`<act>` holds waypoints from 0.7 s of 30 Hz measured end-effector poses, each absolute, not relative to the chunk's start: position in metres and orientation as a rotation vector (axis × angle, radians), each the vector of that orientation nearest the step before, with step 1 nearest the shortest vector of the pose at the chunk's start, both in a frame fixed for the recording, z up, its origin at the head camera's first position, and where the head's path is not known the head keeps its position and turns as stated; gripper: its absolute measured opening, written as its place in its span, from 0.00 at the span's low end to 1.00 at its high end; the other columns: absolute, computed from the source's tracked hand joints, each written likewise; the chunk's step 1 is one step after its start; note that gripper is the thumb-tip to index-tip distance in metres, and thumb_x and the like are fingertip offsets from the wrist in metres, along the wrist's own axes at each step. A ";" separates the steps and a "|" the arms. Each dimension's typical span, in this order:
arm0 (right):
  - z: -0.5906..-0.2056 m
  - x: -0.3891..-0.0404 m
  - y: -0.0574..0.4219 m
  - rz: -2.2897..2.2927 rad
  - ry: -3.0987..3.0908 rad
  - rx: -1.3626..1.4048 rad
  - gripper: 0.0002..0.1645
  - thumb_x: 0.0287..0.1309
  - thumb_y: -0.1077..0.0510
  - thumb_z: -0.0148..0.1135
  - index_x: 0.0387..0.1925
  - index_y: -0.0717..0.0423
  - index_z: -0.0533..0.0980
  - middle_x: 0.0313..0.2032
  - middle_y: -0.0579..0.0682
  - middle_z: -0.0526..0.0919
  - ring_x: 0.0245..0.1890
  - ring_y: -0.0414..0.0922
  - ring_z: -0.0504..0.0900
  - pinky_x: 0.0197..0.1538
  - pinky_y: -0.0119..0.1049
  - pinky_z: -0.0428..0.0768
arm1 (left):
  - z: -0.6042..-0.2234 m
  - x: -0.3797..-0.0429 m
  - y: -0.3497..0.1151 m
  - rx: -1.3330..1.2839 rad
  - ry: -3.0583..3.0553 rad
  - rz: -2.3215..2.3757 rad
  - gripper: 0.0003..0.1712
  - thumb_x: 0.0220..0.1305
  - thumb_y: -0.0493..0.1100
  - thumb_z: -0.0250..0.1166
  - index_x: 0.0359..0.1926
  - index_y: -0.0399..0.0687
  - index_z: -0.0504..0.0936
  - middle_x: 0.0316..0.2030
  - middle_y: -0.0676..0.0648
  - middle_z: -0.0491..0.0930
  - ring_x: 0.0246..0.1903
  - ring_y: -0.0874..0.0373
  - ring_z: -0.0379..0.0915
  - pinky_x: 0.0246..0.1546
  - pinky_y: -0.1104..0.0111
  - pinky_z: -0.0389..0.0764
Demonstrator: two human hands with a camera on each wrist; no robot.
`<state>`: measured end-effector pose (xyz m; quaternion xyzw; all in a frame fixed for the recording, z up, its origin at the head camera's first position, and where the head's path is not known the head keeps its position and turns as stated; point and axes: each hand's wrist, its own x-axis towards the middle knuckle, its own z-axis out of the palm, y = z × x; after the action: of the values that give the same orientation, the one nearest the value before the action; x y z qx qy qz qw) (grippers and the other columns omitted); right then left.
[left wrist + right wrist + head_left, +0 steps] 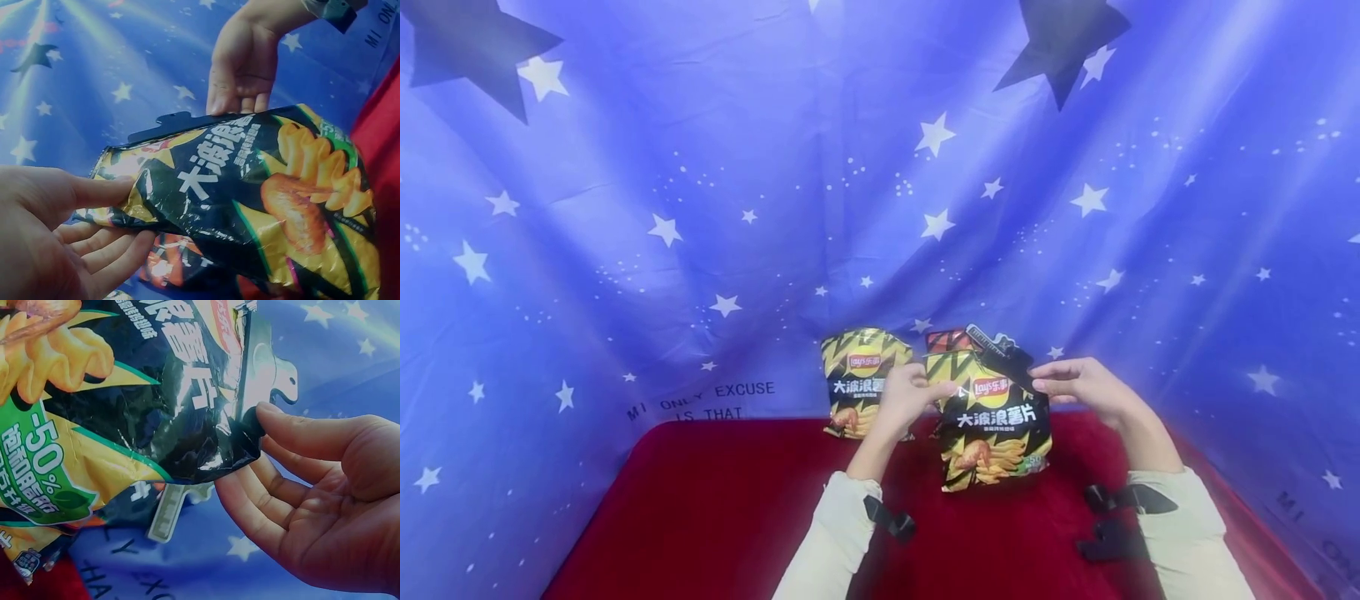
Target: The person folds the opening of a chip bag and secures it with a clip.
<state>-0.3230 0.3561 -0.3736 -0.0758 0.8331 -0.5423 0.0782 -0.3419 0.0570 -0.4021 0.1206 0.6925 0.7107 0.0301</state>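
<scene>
A black and yellow Lay's potato chip bag is held up between both hands, its printed front facing me. My left hand pinches its upper left edge, thumb in front and fingers behind, as the left wrist view shows. Along the bag's slanted top edge sits a black bag clip. My right hand pinches the clip's end at the bag's upper right corner, with the thumb on the near side. Behind this bag stands a red-topped chip bag bearing a pale clip; most of it is hidden.
Another black and yellow chip bag stands on the left, partly covered by my left hand. Everything rests on a red cloth-covered table. Behind it hangs a blue curtain with stars. Black straps are on both wrists.
</scene>
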 end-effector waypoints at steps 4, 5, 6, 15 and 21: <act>-0.385 -0.332 0.363 -1.619 2.477 -0.197 0.28 0.66 0.57 0.66 0.62 0.70 0.74 0.48 0.44 0.87 0.44 0.44 0.88 0.54 0.44 0.86 | -0.410 -0.348 0.067 0.264 2.153 2.195 0.31 0.52 0.32 0.77 0.18 0.52 0.60 0.11 0.57 0.58 0.14 0.64 0.62 0.26 0.66 0.86; -0.389 -0.335 0.365 -1.621 2.473 -0.189 0.28 0.66 0.57 0.66 0.62 0.70 0.74 0.48 0.44 0.87 0.44 0.44 0.88 0.54 0.44 0.86 | -0.412 -0.350 0.069 0.244 2.164 2.190 0.31 0.52 0.32 0.77 0.17 0.52 0.60 0.11 0.57 0.58 0.14 0.64 0.64 0.24 0.68 0.85; -0.392 -0.337 0.366 -1.623 2.467 -0.183 0.28 0.66 0.57 0.66 0.62 0.70 0.75 0.48 0.43 0.88 0.43 0.45 0.89 0.54 0.43 0.86 | -0.414 -0.351 0.070 0.224 2.173 2.185 0.32 0.51 0.32 0.78 0.17 0.52 0.59 0.12 0.57 0.57 0.14 0.63 0.65 0.24 0.68 0.84; -0.414 -0.347 0.371 -1.667 2.440 -0.188 0.29 0.67 0.59 0.64 0.62 0.75 0.72 0.45 0.45 0.89 0.41 0.44 0.89 0.50 0.38 0.87 | -0.431 -0.358 0.080 0.150 2.194 2.224 0.28 0.50 0.33 0.78 0.18 0.48 0.63 0.14 0.57 0.59 0.18 0.62 0.70 0.31 0.58 0.89; -0.423 -0.350 0.373 -1.694 2.460 -0.130 0.30 0.67 0.59 0.64 0.63 0.75 0.70 0.45 0.47 0.90 0.41 0.42 0.88 0.51 0.40 0.87 | -0.438 -0.358 0.080 0.184 2.155 2.258 0.14 0.56 0.35 0.75 0.39 0.32 0.82 0.30 0.41 0.87 0.30 0.59 0.83 0.41 0.54 0.89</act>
<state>-0.3499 0.3731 -0.4232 -0.0435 0.8205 -0.5649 0.0759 -0.3580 0.0800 -0.4383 0.0587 0.6893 0.7220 0.0075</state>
